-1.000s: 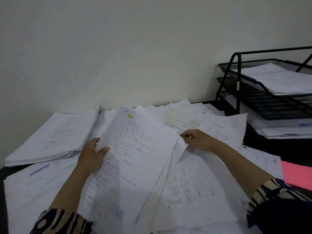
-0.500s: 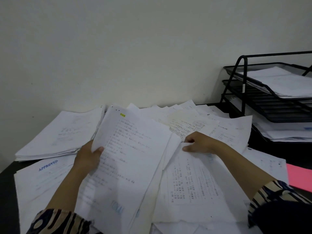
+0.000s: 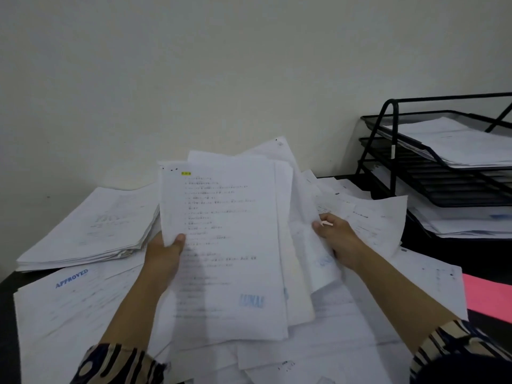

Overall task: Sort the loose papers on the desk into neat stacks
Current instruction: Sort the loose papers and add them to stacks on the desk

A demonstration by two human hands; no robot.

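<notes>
We hold the bundle of papers upright, left hand and right hand both pinching its edges; finished stack lies left of it, nearer the left hand.

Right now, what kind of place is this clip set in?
Most likely an office desk: a black tiered paper tray with documents, stamped papers spread over the dark desk, against a plain wall.

"APPROVED" stamp on left sheet

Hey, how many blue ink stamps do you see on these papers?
2. An APPROVED stamp on the sheet lying at the near left, and a blurred stamp low on the top page of the bundle held by both hands. Others may be hidden.
</notes>
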